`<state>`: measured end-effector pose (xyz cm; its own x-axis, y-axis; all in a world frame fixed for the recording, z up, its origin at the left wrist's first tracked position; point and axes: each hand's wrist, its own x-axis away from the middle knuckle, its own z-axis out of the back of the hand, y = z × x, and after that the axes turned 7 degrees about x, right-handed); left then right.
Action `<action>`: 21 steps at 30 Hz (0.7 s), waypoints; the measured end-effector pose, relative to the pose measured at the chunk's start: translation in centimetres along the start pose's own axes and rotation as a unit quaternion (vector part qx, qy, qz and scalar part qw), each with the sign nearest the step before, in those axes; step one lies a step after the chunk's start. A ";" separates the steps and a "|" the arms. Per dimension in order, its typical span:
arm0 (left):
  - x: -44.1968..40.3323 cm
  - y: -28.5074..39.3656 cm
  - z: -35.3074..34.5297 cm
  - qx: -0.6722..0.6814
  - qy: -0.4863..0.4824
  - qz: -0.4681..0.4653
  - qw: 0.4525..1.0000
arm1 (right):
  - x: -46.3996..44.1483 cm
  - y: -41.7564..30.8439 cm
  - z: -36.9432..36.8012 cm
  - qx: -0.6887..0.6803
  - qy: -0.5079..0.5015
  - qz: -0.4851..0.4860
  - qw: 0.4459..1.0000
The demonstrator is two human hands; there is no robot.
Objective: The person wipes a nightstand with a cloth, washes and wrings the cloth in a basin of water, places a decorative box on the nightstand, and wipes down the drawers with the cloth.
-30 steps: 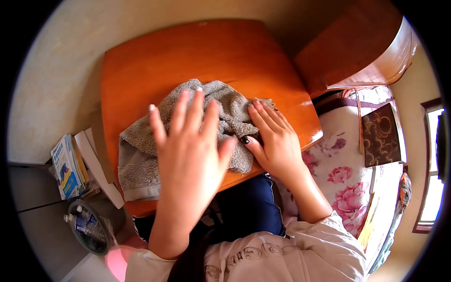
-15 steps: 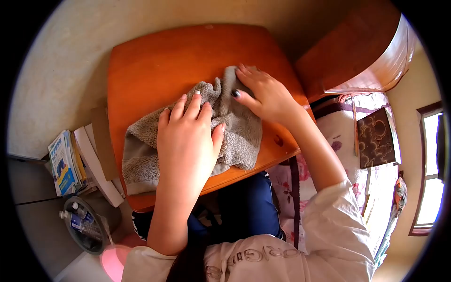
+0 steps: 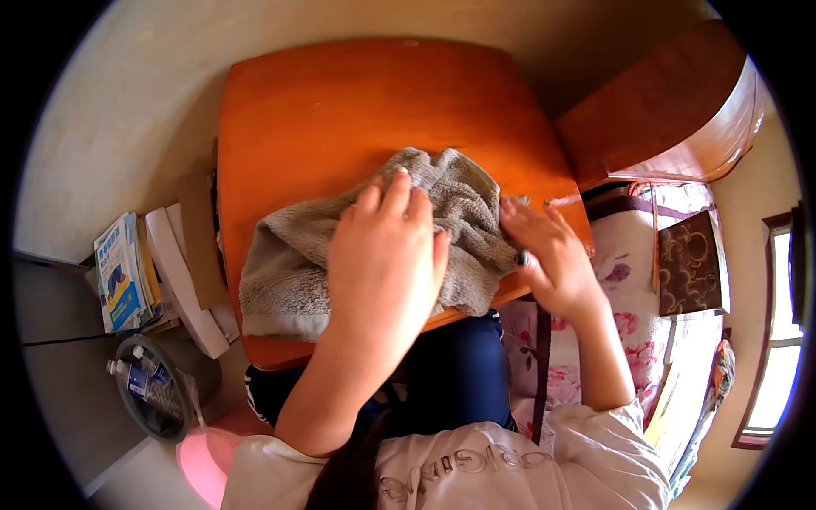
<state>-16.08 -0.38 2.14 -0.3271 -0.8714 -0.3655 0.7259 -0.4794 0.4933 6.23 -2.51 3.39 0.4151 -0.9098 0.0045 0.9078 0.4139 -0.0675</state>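
A grey-brown terry towel (image 3: 297,255) lies rumpled over the front half of an orange-brown wooden tabletop (image 3: 374,110). My left hand (image 3: 382,263) lies over the middle of the towel, palm down, fingers stretched forward and thumb out to the side. At the towel's right edge, near the table's right side, my right hand (image 3: 557,263) has its fingers extended and its thumb apart. A small grey bit shows by its fingertips, perhaps a corner of the towel. Folds are bunched between the two hands.
Books and magazines (image 3: 123,272) stand left of the table, above a bin (image 3: 161,382) with plastic bottles. A pink object (image 3: 204,463) is below it. To the right are a curved wooden headboard (image 3: 654,102), a floral-covered bed (image 3: 620,255) and a dark patterned box (image 3: 693,263).
My right hand has moved right and toward me, from the towel's far corner to its right edge. The towel's right part now lies differently, with new folds. My left hand stays on the towel.
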 end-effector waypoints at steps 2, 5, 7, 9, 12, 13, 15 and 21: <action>0.6 1.1 -0.7 0.009 0.014 -0.001 1.000 | -1.7 0.4 -0.7 0.066 0.042 -0.025 0.997; 1.1 2.3 -2.1 0.036 0.023 -0.044 0.998 | -4.9 3.0 -1.7 0.022 0.064 -0.041 0.997; 1.4 2.4 -2.7 0.073 0.014 -0.053 0.996 | -7.2 4.2 -2.2 -0.094 0.092 -0.062 0.989; 2.0 2.3 -2.0 0.023 0.006 -0.033 0.999 | -9.2 4.0 -2.1 -0.018 0.067 -0.054 0.996; 2.4 2.1 -0.3 -0.072 -0.023 0.055 0.996 | -11.8 1.1 -1.3 -0.031 0.042 -0.035 0.998; 2.5 1.4 0.0 -0.075 -0.026 0.069 0.994 | -12.7 0.3 -1.5 -0.061 0.036 -0.005 0.998; 2.7 1.0 0.1 -0.082 -0.052 0.095 0.991 | -14.3 -1.2 -1.6 -0.077 0.022 0.074 0.994; 4.0 2.2 0.1 -0.069 -0.047 0.095 0.992 | -13.9 -3.9 -0.5 0.048 -0.021 0.220 0.974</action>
<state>-15.90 -4.92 1.83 -0.2264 -0.9536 -0.1987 0.8535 -0.2925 0.4312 -3.12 8.53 3.07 0.7657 -0.6421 0.0364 0.6418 0.7666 0.0217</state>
